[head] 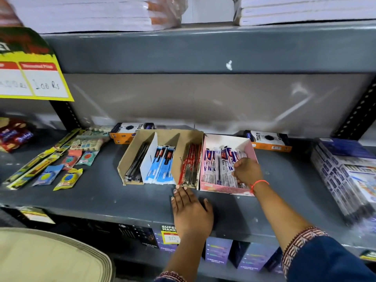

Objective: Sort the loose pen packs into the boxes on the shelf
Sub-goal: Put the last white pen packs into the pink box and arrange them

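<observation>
A brown cardboard box (189,133) on the grey shelf (101,192) has three slots: black pens (136,163), blue-and-white pen packs (161,163) and red pen packs (190,166). To its right a pink box (223,189) holds white-and-blue pen packs (215,165). My right hand (247,171) reaches into the pink box with its fingers closed on the white-and-blue packs. My left hand (191,210) lies flat on the shelf, fingertips touching the cardboard box's front corner by the red packs.
Loose erasers, sharpeners and long yellow packs (61,159) lie at the left. Two orange-and-black boxes (268,142) stand behind the pen boxes. Stacked blue-and-white packs (345,176) fill the right end. A yellow price sign (34,78) hangs at upper left.
</observation>
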{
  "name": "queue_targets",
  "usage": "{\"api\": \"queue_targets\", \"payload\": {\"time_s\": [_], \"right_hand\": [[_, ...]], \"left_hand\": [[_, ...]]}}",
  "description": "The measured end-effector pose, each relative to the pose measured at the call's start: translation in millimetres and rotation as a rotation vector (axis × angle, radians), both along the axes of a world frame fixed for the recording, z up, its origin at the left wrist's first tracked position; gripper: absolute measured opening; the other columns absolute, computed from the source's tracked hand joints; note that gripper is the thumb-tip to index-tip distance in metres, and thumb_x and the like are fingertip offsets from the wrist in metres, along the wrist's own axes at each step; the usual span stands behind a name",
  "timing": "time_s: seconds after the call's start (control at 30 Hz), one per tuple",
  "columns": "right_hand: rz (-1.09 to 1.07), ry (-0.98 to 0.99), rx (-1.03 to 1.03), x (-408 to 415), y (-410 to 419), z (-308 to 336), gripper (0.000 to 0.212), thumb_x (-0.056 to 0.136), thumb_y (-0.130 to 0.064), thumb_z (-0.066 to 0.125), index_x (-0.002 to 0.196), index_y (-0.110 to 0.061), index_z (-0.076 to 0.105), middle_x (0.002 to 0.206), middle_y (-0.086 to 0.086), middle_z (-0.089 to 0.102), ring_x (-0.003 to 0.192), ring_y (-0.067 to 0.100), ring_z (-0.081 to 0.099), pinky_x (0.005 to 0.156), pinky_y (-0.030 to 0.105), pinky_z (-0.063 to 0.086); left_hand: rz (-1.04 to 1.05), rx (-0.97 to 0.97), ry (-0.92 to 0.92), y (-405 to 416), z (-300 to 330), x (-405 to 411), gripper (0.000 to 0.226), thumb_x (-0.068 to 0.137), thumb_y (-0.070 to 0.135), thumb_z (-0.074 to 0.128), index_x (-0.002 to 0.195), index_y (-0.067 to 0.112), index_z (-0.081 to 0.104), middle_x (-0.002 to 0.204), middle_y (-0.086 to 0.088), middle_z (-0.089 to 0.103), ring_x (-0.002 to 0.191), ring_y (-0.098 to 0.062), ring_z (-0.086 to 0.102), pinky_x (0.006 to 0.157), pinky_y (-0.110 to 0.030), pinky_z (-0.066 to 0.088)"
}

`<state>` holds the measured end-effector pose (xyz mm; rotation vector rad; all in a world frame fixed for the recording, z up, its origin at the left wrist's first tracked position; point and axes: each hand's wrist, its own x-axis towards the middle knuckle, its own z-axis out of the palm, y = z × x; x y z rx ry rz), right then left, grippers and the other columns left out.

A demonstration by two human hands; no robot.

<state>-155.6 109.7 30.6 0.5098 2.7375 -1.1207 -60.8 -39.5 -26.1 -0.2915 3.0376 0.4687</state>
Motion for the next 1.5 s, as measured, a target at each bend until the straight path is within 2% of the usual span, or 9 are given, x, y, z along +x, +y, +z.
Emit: {"api": "queue_targets", "payload": {"time_s": [0.13,0.4,0.53,0.63,0.87,1.03,1.17,1.37,1.5], "right_hand": [[0.037,-0.006,0.151,4,-7,6,0.030,0.086,-0.014,0.053,0.112,-0.005,0.064,0.120,0.020,0.063,0.113,0.034,0.058,0.094,0.040,0.047],[0.136,0.067,0.297,8,-33,11,0.031,0.090,-0.016,0.046,0.113,-0.003,0.062,0.118,0.020,0.063,0.112,0.032,0.059,0.099,0.041,0.044],[0.205,0.000,0.336,12,-45,4,0.032,0.089,-0.023,0.055,0.112,-0.002,0.062,0.118,0.016,0.065,0.110,0.031,0.062,0.092,0.035,0.048],[0.220,-0.059,0.356,13,-49,1,0.029,0.090,-0.015,0.051,0.115,-0.003,0.060,0.121,0.015,0.064,0.111,0.031,0.061,0.087,0.031,0.049],[0.240,-0.094,0.389,11,-53,2,0.028,0.090,-0.008,0.047,0.114,-0.001,0.060,0.118,0.016,0.065,0.108,0.031,0.062,0.083,0.031,0.049],[0.250,-0.119,0.392,7,-54,1,0.030,0.091,-0.016,0.049,0.114,-0.003,0.061,0.117,0.013,0.065,0.108,0.030,0.062,0.084,0.031,0.049],[0.271,-0.155,0.402,3,-54,2,0.034,0.091,-0.023,0.051,0.117,-0.003,0.060,0.121,0.015,0.064,0.112,0.031,0.061,0.081,0.031,0.046],[0.269,-0.162,0.416,2,-57,2,0.033,0.090,-0.022,0.049,0.116,-0.006,0.062,0.118,0.012,0.066,0.109,0.029,0.063,0.073,0.028,0.041],[0.216,-0.089,0.457,3,-57,1,0.031,0.092,-0.022,0.047,0.115,-0.007,0.060,0.115,0.009,0.067,0.106,0.027,0.064,0.072,0.027,0.041]], "left_hand": [[0.005,0.016,0.003,1,1,1,0.078,0.084,0.044,0.010,0.146,-0.002,-0.001,0.157,-0.022,0.005,0.145,-0.033,0.003,0.119,-0.039,0.001],[0.010,0.022,0.040,2,2,3,0.073,0.091,0.043,0.020,0.145,-0.005,0.007,0.155,-0.025,0.013,0.144,-0.035,0.011,0.118,-0.041,0.007],[0.027,0.011,0.066,3,-2,0,0.072,0.076,0.041,0.031,0.121,-0.011,0.054,0.121,-0.031,0.060,0.113,-0.041,0.059,0.096,-0.049,0.046],[0.020,-0.009,0.059,2,-6,-2,0.069,0.071,0.041,0.036,0.109,-0.011,0.062,0.107,-0.028,0.068,0.098,-0.040,0.067,0.084,-0.049,0.053],[0.041,0.039,0.067,2,-11,-3,0.077,0.076,0.044,0.026,0.125,-0.011,0.050,0.125,-0.030,0.057,0.118,-0.043,0.054,0.101,-0.050,0.041],[0.006,0.055,0.064,1,-8,-4,0.083,0.079,0.048,0.004,0.146,-0.002,0.005,0.156,-0.022,0.010,0.145,-0.033,0.007,0.119,-0.039,0.003],[0.022,0.067,0.096,0,-6,-2,0.089,0.073,0.049,-0.005,0.147,0.000,0.004,0.157,-0.021,0.008,0.145,-0.031,0.005,0.118,-0.038,0.001],[0.044,0.106,0.130,2,-6,0,0.093,0.070,0.050,0.002,0.143,-0.004,0.020,0.151,-0.025,0.025,0.142,-0.037,0.021,0.117,-0.042,0.013],[0.047,0.007,0.121,1,-7,-3,0.074,0.073,0.044,0.030,0.119,-0.007,0.058,0.118,-0.026,0.064,0.110,-0.038,0.061,0.094,-0.046,0.048]]}}
